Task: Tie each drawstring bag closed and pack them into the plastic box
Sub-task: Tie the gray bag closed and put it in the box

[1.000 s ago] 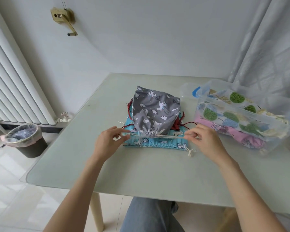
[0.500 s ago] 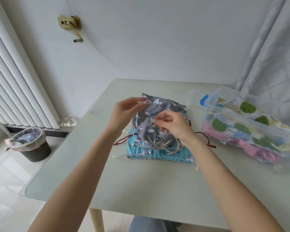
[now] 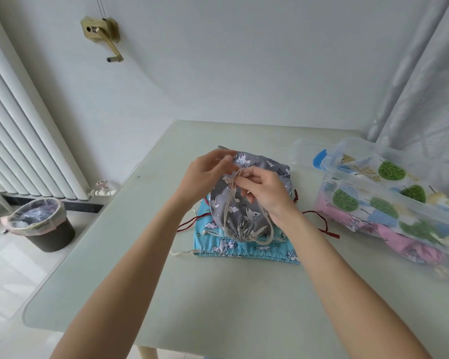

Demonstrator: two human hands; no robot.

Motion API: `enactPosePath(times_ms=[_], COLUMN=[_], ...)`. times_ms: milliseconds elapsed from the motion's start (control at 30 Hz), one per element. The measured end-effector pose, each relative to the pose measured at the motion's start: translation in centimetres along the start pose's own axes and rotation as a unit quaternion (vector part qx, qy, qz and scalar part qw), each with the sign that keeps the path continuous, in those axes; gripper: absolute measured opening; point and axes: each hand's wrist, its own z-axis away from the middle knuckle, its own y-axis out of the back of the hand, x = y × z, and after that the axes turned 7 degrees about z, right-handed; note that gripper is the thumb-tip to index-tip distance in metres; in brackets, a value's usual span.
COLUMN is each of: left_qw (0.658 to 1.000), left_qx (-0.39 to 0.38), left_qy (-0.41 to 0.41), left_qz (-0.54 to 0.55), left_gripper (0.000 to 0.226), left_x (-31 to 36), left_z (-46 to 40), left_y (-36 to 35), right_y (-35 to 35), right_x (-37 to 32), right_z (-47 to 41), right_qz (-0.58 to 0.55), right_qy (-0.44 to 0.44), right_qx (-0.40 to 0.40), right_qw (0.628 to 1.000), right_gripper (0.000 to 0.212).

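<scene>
The grey bag (image 3: 246,203) lay on a blue bag (image 3: 244,248) at mid-bench (image 3: 114,268), its mouth gathered toward the person. Both hands hovered above it, working its cord (image 3: 231,200): the left hand (image 3: 205,174) pinched one strand between thumb and fingers, and the right hand (image 3: 263,190) curled round the other, with a loop trailing down past the gathered mouth. A red cord (image 3: 322,224) (from a bag hidden underneath) poked out at both sides. The box (image 3: 389,211) stood to the right, well apart, holding leaf-print and pink bags. A bin (image 3: 40,224) sat on the floor at left.
</scene>
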Motion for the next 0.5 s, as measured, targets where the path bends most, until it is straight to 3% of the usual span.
enactPosePath(times_ms=[200,400,500], left_qw=[0.998,0.994,0.997], left_qx=[-0.062,-0.034,-0.022], left_qy=[0.018,-0.062,-0.06], left_qz=[-0.004,-0.082,-0.031], left_gripper=[0.019,0.013,0.012], left_x=[-1.7,-1.8,-1.7], left_z=[0.9,1.2,1.4], left_y=[-0.4,-1.8,-2.3], right_y=[1.0,1.7,2.4], right_x=[0.8,2.6,3.4], right_z=[0.1,1.1,1.4], right_qz=[-0.079,-0.046,-0.046], right_qy=[-0.022,-0.029,-0.037], right_qx=[-0.008,0.028,0.04], right_qw=[0.997,0.998,0.998], right_gripper=[0.005,0.005,0.003])
